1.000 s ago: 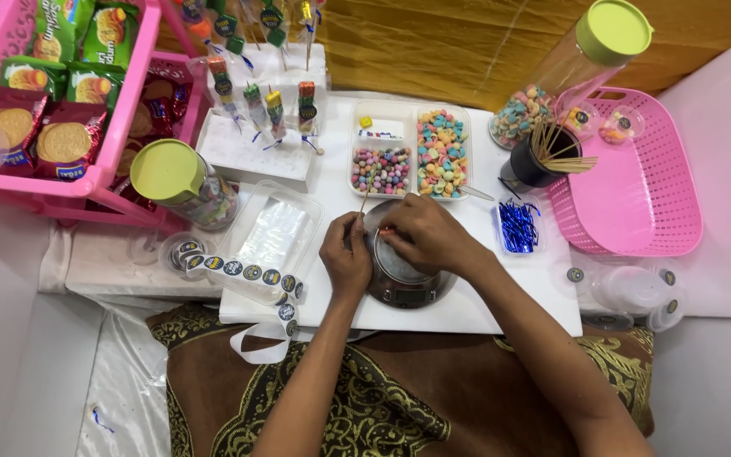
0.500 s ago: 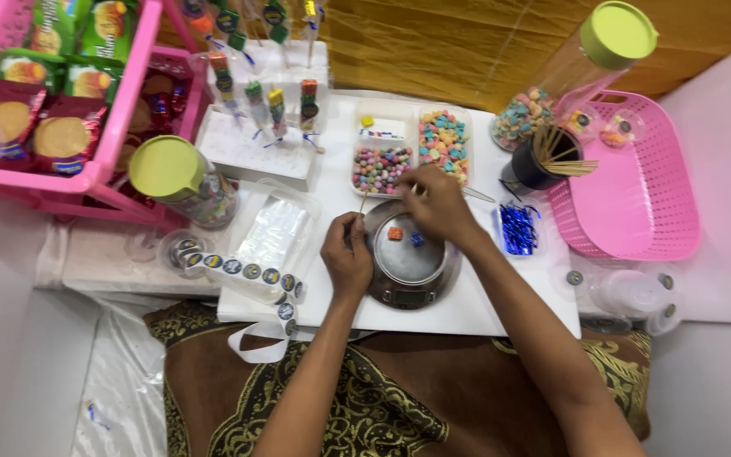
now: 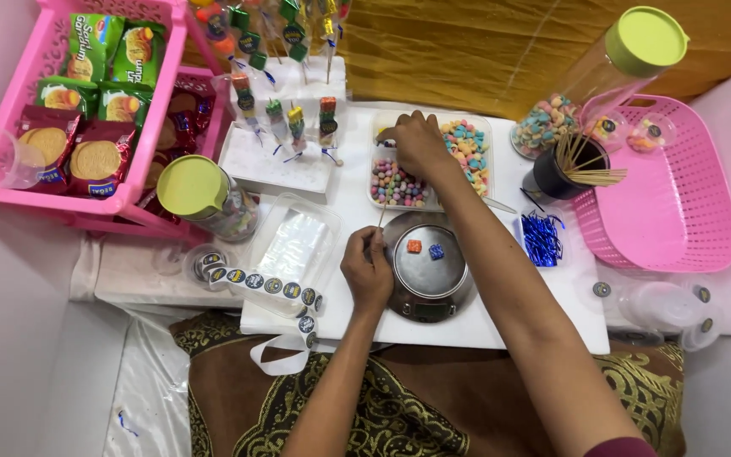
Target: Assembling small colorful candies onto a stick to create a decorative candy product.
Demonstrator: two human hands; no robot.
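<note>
Candy work looks barely begun: only an orange piece (image 3: 414, 245) and a blue piece (image 3: 436, 251) lie on the scale pan (image 3: 427, 264) at the board's near edge. Left hand (image 3: 368, 269) pinches a thin skewer (image 3: 380, 222) beside the pan; right hand (image 3: 419, 145) reaches into the sweets tray (image 3: 477, 161), fingers hidden. Round stickers (image 3: 264, 284) trail off the board's left edge; red and green packets fill the pink basket (image 3: 10, 101).

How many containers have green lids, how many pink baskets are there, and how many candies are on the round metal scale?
Green-lidded jars: 2, one on the left and one lying tilted at the top right.
Pink baskets: 2, left and right.
Candies on the scale: 2, one orange and one blue.
Total: 6
</note>
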